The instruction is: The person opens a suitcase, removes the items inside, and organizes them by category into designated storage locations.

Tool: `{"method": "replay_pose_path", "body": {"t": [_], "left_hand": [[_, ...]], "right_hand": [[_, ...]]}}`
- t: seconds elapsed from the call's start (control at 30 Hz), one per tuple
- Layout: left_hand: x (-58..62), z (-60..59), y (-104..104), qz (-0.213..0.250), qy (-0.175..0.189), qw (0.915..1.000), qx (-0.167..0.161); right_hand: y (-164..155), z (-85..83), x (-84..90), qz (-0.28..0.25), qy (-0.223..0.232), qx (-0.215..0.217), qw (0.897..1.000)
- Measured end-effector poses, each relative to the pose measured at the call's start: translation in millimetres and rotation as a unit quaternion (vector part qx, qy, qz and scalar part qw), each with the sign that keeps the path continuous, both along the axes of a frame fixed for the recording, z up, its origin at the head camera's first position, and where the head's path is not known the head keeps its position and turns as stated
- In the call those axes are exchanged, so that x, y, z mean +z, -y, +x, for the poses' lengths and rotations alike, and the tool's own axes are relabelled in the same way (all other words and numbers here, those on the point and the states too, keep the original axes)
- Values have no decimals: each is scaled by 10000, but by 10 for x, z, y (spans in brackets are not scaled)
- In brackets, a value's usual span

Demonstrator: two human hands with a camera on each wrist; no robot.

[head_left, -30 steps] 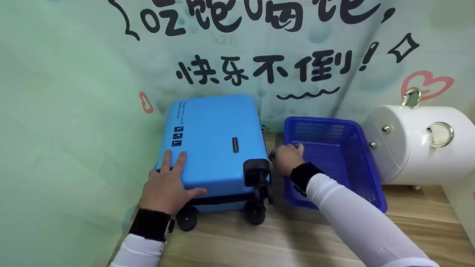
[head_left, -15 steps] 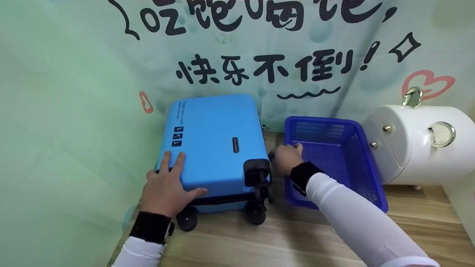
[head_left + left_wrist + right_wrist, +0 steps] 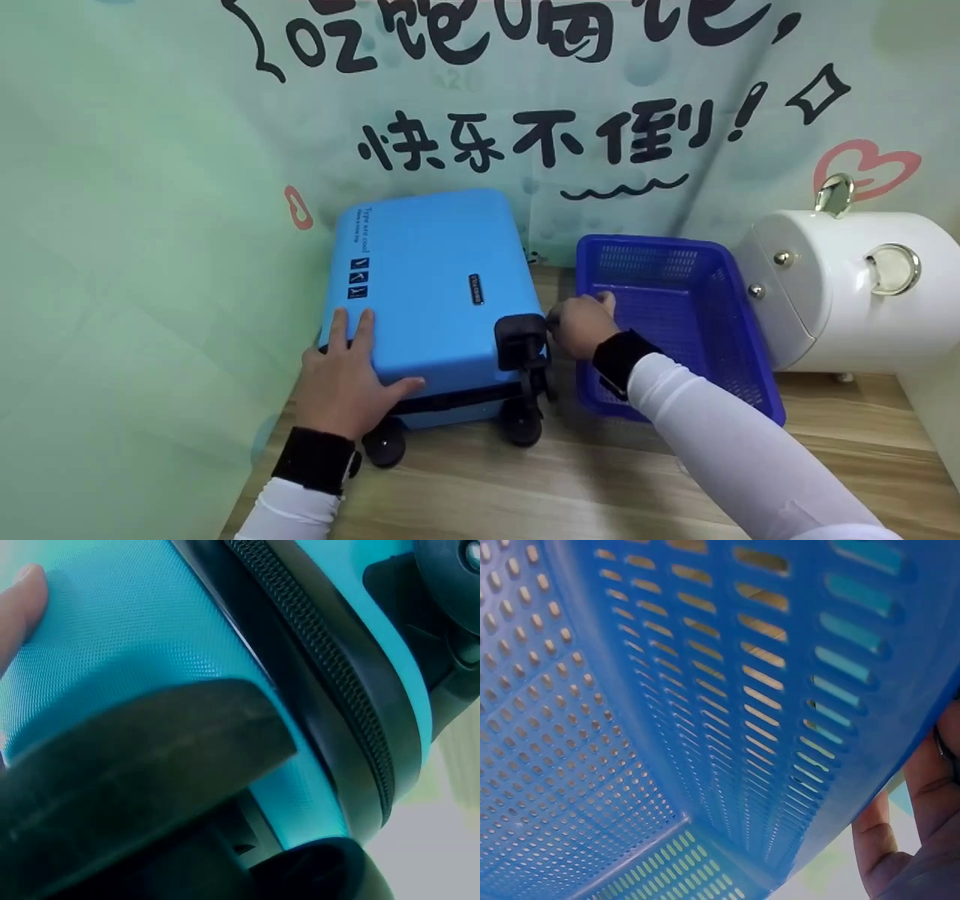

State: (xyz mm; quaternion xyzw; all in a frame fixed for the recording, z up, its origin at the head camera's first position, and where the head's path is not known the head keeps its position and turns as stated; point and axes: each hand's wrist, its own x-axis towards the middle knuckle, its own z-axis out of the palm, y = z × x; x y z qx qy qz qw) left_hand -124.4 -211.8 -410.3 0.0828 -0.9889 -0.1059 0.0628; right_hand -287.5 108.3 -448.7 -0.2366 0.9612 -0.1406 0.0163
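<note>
Suitcase point(image 3: 435, 285) slightly shifted under flat left hand point(image 3: 341, 379).

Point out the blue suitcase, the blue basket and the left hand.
blue suitcase point(image 3: 427, 277), head view, on its flat top shell.
blue basket point(image 3: 750, 352), head view, on its right wall.
left hand point(image 3: 341, 382), head view, on the back of the hand.

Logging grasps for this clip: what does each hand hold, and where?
Left hand rests flat on the blue suitcase near its wheel end. Right hand is at the suitcase's side; its grip is hidden.
</note>
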Motion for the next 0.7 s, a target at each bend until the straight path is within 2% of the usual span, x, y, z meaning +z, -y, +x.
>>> {"method": "replay_pose_path", "body": {"t": [0.2,0.47,0.7], "left_hand": [[-16,22,-82,91,90,9996,237],[-22,45,-186,81,72,9992,391],[-14,60,-197,-13,-1,9990,445]], "right_hand": [[-7,55,1,50,-73,108,9999],[-39,28,13,73,-136,78,9999],[-133,96,-37,-154,-474,413,9979]]}}
